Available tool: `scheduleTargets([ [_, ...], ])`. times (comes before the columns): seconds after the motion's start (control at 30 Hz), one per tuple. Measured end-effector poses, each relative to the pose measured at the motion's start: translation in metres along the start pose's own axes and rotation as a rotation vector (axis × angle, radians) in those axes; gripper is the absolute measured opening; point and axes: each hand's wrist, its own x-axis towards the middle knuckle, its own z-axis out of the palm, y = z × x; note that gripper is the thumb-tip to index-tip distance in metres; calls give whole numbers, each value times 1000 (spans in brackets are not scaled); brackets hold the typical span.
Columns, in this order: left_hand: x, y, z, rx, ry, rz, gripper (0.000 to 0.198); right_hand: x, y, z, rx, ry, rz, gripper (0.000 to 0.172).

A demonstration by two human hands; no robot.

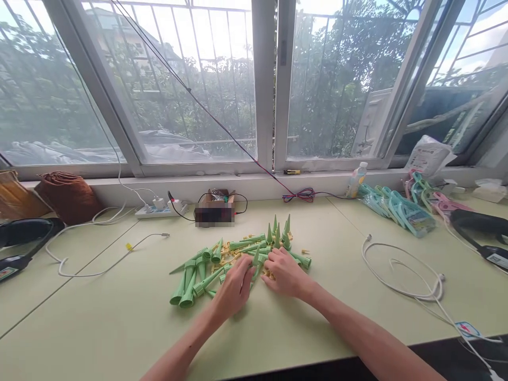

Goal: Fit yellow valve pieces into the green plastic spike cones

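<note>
My left hand [235, 283] is closed round a green plastic spike [256, 257], whose pointed end sticks up above the fingers. Beside it on the right, my right hand [286, 272] is curled low over the table, its fingertips at some small yellow plastic pieces [270, 273]. What those fingers pinch, if anything, is hidden. A heap of hollow green spikes [189, 283] lies to the left of my hands, with loose yellow pieces [227, 255] among them. Just behind my right hand, several green spikes [286, 228] stand with their points up.
White cables [397, 288] coil on the right, and another white cable [99, 272] runs along the left. At the back are a power strip [161, 209], a small box [222, 198], a bottle [357, 180] and bagged teal items [408, 211]. Black headphones [29, 238] lie far left.
</note>
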Motion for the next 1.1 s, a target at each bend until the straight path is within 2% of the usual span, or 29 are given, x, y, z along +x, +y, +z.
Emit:
scheduleTargets([
  [0.2, -25, 26, 12, 22, -34, 106, 18, 0, -7, 4, -27, -14, 55, 18],
  [0.37, -29, 37, 25, 59, -44, 160, 21, 1, -11, 9, -23, 4, 78, 13],
  [0.6, -24, 23, 27, 140, -75, 94, 18, 4, -11, 22, -20, 95, 110, 10],
  [0.8, -23, 8, 20, 223, -10, 87, 18, 1, -14, 28, -1, 184, 114, 4],
  [1.1, -23, 1, 24, 282, 14, 28, 16, -2, -18, 34, 18, 249, 121, 10],
])
